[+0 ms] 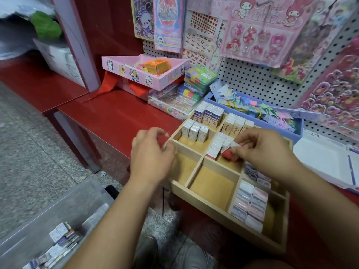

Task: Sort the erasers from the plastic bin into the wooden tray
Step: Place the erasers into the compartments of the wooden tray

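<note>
The person is working with a bare left hand (151,152) and a bare right hand (266,150). Both forearms (108,220) are showing uncovered as far back as the view is reaching. On the speckled grey stone floor (38,152), just below the front edge of the red shelf (116,113), the person is wearing a pair of dull grey rounded-toe shoes (149,251). Blur is softening their surface, so any laces, stitching or markings are staying unreadable.

Matt pale wooden tray (198,167), translucent plastic bin (58,206), glossy red shelf (120,113).
</note>
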A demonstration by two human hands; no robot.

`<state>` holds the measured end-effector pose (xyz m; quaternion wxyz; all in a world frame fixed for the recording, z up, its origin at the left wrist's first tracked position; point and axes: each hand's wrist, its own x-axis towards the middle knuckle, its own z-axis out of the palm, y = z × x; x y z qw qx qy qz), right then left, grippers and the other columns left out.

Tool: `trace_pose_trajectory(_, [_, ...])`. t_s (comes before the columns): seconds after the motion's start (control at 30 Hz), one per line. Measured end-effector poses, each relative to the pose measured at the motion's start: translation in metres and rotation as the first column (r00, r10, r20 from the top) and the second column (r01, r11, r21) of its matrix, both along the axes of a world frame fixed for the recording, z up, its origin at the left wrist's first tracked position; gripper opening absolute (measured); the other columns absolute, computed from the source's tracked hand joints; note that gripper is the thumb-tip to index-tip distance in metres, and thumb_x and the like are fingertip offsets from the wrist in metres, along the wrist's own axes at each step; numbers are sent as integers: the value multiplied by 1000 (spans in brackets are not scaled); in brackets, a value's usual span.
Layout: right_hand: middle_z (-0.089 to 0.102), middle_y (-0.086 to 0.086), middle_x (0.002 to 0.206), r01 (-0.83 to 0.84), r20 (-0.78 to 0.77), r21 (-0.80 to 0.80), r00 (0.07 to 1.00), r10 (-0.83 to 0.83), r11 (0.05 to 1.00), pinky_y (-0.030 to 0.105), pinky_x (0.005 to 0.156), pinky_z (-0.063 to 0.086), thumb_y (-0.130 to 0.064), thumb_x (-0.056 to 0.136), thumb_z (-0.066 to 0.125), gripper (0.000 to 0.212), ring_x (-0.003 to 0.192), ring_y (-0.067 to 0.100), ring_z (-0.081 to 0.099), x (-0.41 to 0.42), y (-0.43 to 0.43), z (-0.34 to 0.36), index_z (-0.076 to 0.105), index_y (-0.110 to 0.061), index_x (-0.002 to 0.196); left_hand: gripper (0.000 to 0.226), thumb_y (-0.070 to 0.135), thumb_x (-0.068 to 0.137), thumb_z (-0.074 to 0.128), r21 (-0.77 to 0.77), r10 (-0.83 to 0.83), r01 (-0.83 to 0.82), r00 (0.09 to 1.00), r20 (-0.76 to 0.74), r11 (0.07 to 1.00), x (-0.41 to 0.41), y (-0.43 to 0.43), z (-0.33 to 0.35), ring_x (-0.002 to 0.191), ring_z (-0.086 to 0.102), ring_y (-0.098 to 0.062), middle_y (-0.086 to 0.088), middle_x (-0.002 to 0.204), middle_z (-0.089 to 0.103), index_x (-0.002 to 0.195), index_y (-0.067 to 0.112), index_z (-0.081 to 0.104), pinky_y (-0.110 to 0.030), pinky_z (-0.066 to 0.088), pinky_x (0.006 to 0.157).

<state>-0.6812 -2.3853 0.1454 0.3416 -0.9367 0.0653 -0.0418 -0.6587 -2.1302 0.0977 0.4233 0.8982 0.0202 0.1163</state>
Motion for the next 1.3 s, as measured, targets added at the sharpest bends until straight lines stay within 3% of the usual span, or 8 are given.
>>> trace_pose_trajectory(0.1, [66,-10,88,-12,48,-219,999,23,976,27,70,51,-28,89,76,16,79,7,63,1,5,-10,72,-22,103,36,40,93,61,135,-55,79,983,-173,988,-1,4,-7,116,51,-26,4,109,48,125,24,59,-40,45,102])
trace_pose_trajectory(0.23, [54,-4,107,-71,95,-447,988,126,892,34,83,44,-35,92,70,24,109,18,50,6,11,-26,68,-20,110,39,44,92,61,166,-110,148,970,-216,975,-3,6,-10,114,54,-26,0,114,55,125,26,54,-43,48,97])
trace_pose_trajectory(0.33, [54,-5,103,-82,106,-511,982,157,856,32,79,41,-36,91,70,24,106,19,50,7,13,-29,66,-21,109,38,44,93,60,167,-111,146,973,-201,975,-4,5,-13,115,52,-24,1,116,54,126,26,51,-43,47,97])
trace_pose_trajectory(0.53, [56,-8,92,-104,110,-464,979,174,880,35,72,44,-41,88,73,24,95,17,54,9,9,-23,63,-26,104,34,40,96,54,220,-25,55,990,-139,974,-6,-7,-16,114,50,-26,0,115,53,126,23,52,-39,44,89])
trace_pose_trajectory(0.67, [57,-12,86,-129,195,-412,954,226,902,33,69,42,-42,93,64,17,85,13,52,0,16,-11,64,-27,100,40,50,96,52,104,21,-8,991,-130,995,-14,-6,-17,116,53,-26,-1,116,56,126,24,56,-40,48,93])
trace_pose_trajectory(0.87, [62,-13,76,-429,216,-234,852,477,873,32,66,43,-46,97,54,23,73,1,55,-39,89,14,66,-29,88,36,53,94,53,-72,209,-216,973,-100,974,-62,36,-21,100,62,-20,0,105,64,109,22,63,-42,53,90])
trace_pose_trajectory(1.1, [64,-8,67,-743,-7,-186,656,755,643,34,63,49,-47,94,60,26,65,6,60,-59,208,-20,68,-24,85,19,36,96,60,-219,472,-544,827,-305,810,-153,129,-70,79,64,-20,3,80,68,96,18,64,-36,52,75])
trace_pose_trajectory(1.3, [67,1,86,-857,-363,-302,508,781,417,35,71,44,-42,96,60,23,93,30,66,-12,311,-109,59,-23,83,17,27,96,64,-244,662,-805,587,-465,542,-223,229,-153,75,61,-20,5,77,61,103,13,60,-24,43,64])
